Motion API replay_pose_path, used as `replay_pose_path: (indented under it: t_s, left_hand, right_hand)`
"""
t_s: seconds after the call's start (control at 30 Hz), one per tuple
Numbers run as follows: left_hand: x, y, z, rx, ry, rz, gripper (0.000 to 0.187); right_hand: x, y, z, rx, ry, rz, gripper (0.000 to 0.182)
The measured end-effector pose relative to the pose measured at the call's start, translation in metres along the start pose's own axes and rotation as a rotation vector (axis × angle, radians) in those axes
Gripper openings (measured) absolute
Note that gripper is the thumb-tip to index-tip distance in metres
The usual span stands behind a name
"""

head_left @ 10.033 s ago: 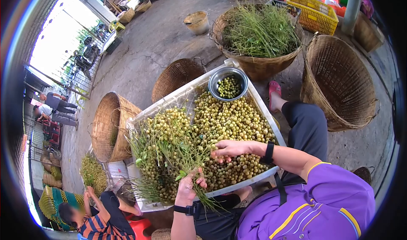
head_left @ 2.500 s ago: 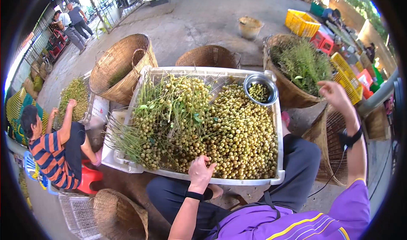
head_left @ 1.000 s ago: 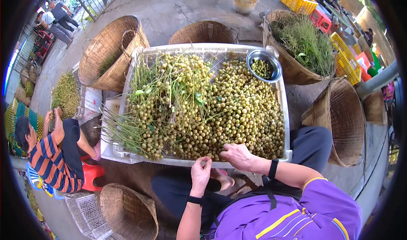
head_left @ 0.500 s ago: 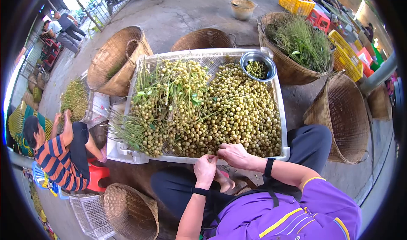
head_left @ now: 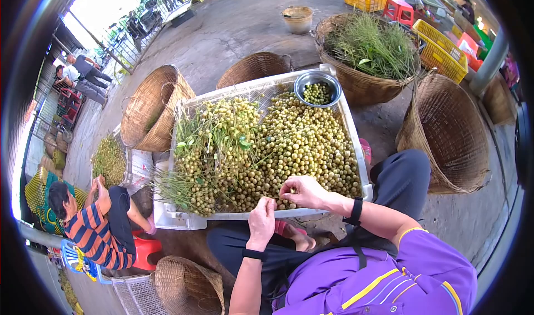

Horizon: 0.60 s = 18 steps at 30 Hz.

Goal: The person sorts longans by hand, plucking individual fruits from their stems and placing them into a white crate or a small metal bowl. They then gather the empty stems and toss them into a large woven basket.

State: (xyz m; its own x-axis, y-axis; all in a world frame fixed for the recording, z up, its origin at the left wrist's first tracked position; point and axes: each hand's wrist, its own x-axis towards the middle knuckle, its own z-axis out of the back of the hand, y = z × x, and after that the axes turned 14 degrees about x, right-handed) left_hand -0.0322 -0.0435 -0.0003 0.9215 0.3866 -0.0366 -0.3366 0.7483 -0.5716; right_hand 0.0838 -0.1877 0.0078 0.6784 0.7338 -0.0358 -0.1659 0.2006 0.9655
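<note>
My left hand point(head_left: 261, 220) is closed in a pinch just above the front rim of the white plastic crate point(head_left: 364, 165). My right hand point(head_left: 305, 192) is also pinched, a short gap to its right, over the loose fruit. Whatever sits between the fingers is too small to make out. Loose, round yellow-green fruit point(head_left: 314, 148) fills the crate's right half. Bunches of the same fruit on stems point(head_left: 217, 131) lie heaped in its left half. A metal bowl point(head_left: 300, 99) with smaller, greener fruit rests at the back right corner.
Woven baskets stand around the crate: a leaning one point(head_left: 153, 112), one behind point(head_left: 250, 70), one full of green stems point(head_left: 367, 48), and one at right point(head_left: 445, 131). A seated person in a striped shirt point(head_left: 100, 231) handles things at left beside another fruit pile point(head_left: 109, 160).
My hands have drawn apart slightly, the right one rising above the left. The view has shifted and tilted, so the crate appears rotated.
</note>
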Motion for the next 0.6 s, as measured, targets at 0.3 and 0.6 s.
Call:
replay_pose_path:
  t_s: [0.3,0.6]
  left_hand:
    - [-0.038,0.043,0.019,-0.919,-0.139,0.442,0.034]
    - [-0.037,0.047,-0.009,-0.955,-0.011,0.530,0.034]
  right_hand:
    - [-0.014,-0.039,-0.032,-0.537,0.107,0.093,0.018]
    - [-0.004,-0.041,-0.044,-0.740,0.278,-0.024,0.007]
